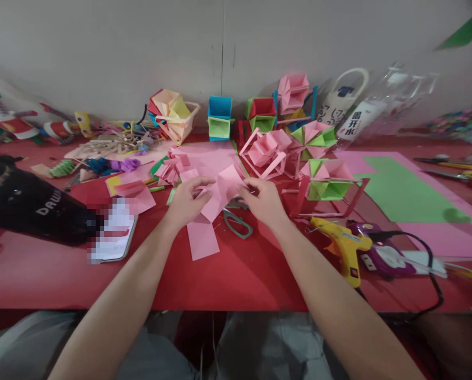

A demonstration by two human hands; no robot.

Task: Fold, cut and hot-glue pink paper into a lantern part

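Between my two hands a creased pink sheet of paper (228, 183) is held above the red table. My left hand (189, 200) pinches its left side with thumb and fingers. At its right edge my right hand (262, 196) grips it, the fingertips partly hidden behind the paper. A flat pink paper strip (203, 240) lies below the sheet, close to my left hand. Grey-handled scissors (238, 225) rest under the paper, their blades covered. Folded pink pieces (171, 169) are piled just beyond my left hand.
Several folded paper wheels on frames, one of them pink and green (326, 179), stand at the back and right. A yellow glue gun (345, 244) lies by a purple power strip (390, 256) with a black cable. At left are a phone (117, 232) and a black tumbler (34, 203).
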